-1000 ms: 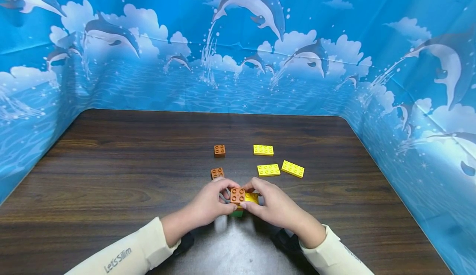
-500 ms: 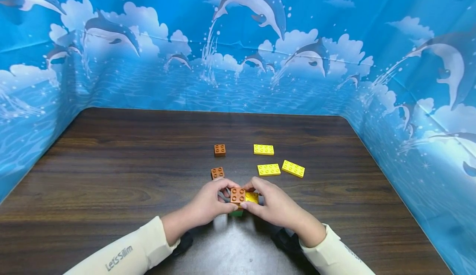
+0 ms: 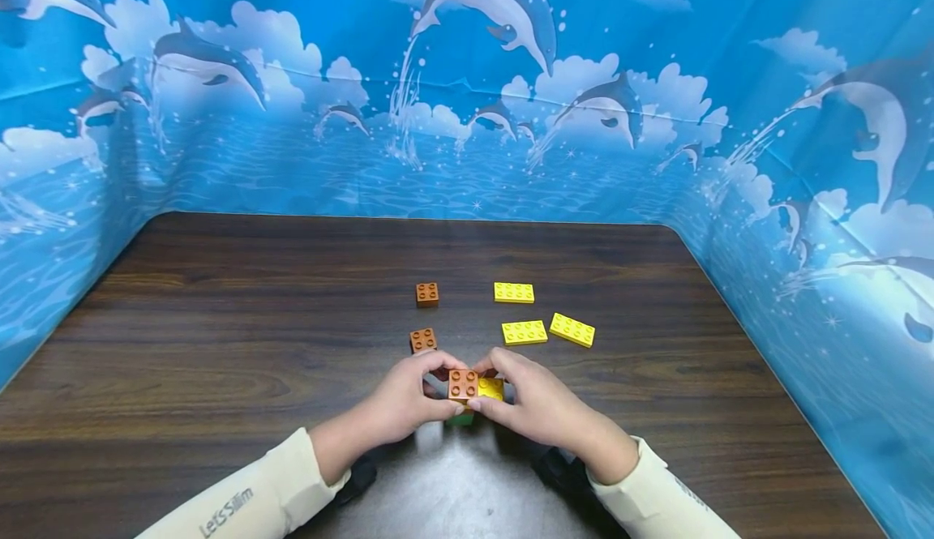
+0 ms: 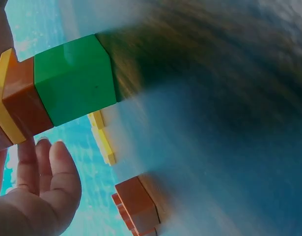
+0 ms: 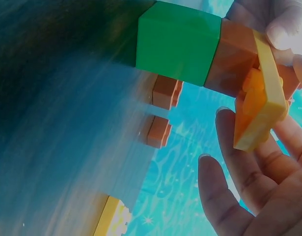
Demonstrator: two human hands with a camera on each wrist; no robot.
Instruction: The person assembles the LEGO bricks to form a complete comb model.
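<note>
Between both hands [image 3: 410,390] [image 3: 531,391], brick stack [image 3: 463,387] (green lowest).

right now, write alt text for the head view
Left hand and right hand hold a green, brown and yellow brick stack at a dark table; beyond lie two brown bricks, three yellow bricks, before a dolphin backdrop.

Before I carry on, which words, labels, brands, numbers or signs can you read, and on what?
"Let'sSillim": grey print on the left sleeve.
Right sleeve: print at a steep angle, too small to read.
Building bricks, stacked or loose: nothing readable.
</note>
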